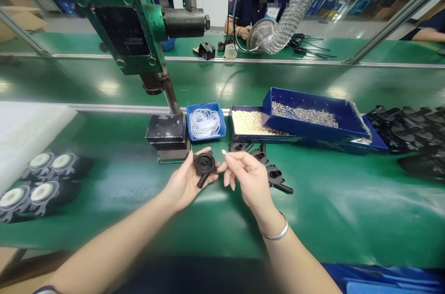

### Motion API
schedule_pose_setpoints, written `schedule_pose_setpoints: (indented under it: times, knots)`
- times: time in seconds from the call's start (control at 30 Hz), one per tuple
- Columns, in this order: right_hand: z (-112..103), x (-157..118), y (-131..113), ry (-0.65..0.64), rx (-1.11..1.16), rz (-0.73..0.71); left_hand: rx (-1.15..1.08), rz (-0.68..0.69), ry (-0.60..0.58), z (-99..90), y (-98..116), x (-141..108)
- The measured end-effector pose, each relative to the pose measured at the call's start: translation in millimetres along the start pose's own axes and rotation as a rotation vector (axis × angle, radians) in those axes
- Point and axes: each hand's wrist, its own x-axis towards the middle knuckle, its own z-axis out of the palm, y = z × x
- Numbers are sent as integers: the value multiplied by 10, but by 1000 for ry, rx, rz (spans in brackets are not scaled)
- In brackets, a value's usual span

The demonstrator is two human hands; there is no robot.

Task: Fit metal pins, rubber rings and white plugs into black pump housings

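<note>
My left hand (184, 182) holds a round black plastic housing (204, 164) with a short outlet tube, its hollow face turned up. Pinched between thumb and forefinger of my right hand (245, 175) is a small white piece (224, 152), just right of the housing and apart from it. Several similar black housings (274, 174) lie on the green bench right behind my right hand. Beyond my hands sits a blue tray (223, 134) of white rings (205, 123). Next to it, a blue bin (232, 122) holds small cream-coloured pieces (248, 121).
A green press (114, 15) stands at left above a black block (167, 129). Another blue bin (313, 131) with metal pins (306, 115) rests partly over the cream pieces. Black parts (413, 127) are heaped far right; round assemblies (40, 178) lie left. A co-worker (243, 25) sits opposite.
</note>
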Motion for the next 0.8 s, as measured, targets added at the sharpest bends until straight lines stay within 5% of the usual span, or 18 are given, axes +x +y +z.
schedule_pose_setpoints:
  times: [0.13, 0.4, 0.8]
  knots:
    - [53, -58, 44, -62, -262, -48, -147, -59, 12, 17, 63, -20]
    - [86, -108, 139, -144, -732, -365, -68, -31, 2, -7, 10, -18]
    - [93, -156, 235, -83, -1058, -586, 548, 364, -52, -91, -70, -59]
